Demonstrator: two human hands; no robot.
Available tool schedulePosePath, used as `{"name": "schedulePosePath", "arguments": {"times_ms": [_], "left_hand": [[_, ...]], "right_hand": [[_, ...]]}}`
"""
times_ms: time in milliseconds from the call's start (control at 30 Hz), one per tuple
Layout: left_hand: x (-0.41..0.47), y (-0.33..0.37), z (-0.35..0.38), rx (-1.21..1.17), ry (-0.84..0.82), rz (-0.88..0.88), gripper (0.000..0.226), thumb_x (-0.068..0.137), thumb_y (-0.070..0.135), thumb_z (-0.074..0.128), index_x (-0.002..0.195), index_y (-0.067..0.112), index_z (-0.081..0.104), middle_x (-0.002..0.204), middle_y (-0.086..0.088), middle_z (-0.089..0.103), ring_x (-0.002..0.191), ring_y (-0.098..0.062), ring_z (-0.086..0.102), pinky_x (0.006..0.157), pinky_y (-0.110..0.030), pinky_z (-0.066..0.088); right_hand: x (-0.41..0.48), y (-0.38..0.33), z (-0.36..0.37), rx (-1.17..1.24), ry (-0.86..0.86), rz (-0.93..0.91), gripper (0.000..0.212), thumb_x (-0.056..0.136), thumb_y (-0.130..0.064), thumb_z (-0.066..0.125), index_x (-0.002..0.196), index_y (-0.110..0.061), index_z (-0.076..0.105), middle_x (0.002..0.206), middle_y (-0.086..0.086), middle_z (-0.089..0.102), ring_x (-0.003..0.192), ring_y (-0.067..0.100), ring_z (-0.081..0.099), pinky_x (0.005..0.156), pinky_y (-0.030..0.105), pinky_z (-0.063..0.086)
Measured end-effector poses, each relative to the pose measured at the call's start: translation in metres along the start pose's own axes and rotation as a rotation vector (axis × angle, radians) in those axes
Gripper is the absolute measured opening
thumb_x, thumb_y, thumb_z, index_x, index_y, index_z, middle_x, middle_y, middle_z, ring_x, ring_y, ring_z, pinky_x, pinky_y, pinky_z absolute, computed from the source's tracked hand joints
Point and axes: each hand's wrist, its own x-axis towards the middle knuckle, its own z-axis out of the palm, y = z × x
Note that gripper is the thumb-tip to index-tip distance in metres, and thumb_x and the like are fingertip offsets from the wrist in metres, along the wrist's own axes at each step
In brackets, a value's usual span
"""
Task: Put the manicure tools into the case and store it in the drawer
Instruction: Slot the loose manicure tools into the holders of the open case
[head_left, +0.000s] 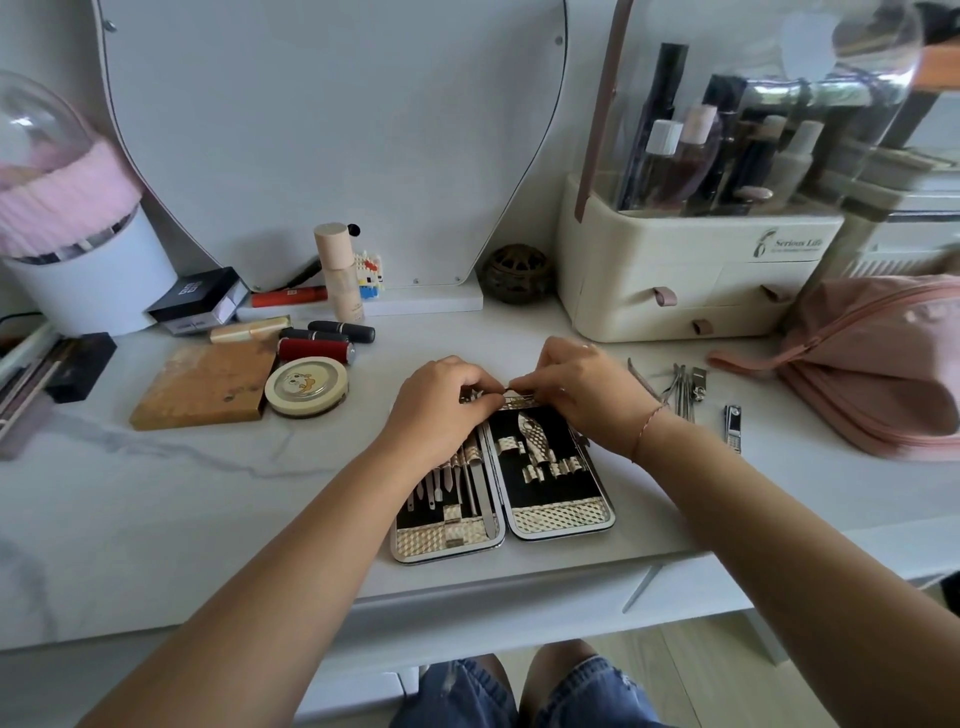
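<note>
Head view: the manicure case (560, 515) lies open and flat in front of you. Your left hand (441, 408) and right hand (579, 389) meet over its far edge, fingers curled, pinching a thin metal tool (503, 396) between them. The case's left half holds slotted tools (451, 486). To the right of the case lie loose tools (685, 389) and a nail clipper (733, 426). Behind the case to the right stands a cream organizer (675, 270) printed "Serious Life"; the smaller line beneath is unreadable.
</note>
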Motion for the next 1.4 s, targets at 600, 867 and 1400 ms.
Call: {"name": "schedulePosePath", "arguments": {"times_ms": [600,867,1400], "left_hand": [[-0.012,-0.005,-0.042,0.076,-0.012,0.022,0.025,0.085,0.040,0.059,0.105,0.026,0.064,0.111,0.014,0.058,0.105,-0.004,0.049,0.085,-0.025,0.034],[-0.057,-0.028,-0.034,0.084,-0.116,0.081,0.066,0.080,0.055,0.049,0.139,0.030,0.036,0.148,0.014,0.029,0.138,-0.001,0.014,0.111,-0.024,0.010],[-0.016,0.032,-0.004,-0.285,-0.062,0.044,0.034,0.089,0.045,0.048,0.109,0.022,0.064,0.104,0.013,0.062,0.099,-0.001,0.055,0.081,-0.009,0.040]], "right_hand": [[-0.049,0.063,-0.051,0.054,0.222,0.770,0.011,0.078,-0.026,0.070,0.078,-0.016,0.072,0.075,0.002,0.064,0.082,0.022,0.062,0.070,0.025,0.040],[-0.036,0.054,-0.040,-0.051,0.016,0.807,0.029,0.077,-0.039,0.066,0.056,-0.019,0.065,0.051,0.000,0.060,0.062,0.021,0.062,0.064,0.029,0.049],[-0.022,-0.021,-0.037,0.655,0.253,0.523,0.013,0.083,-0.021,0.067,0.071,-0.015,0.068,0.059,-0.006,0.064,0.042,-0.001,0.047,0.048,0.012,0.039]]}}
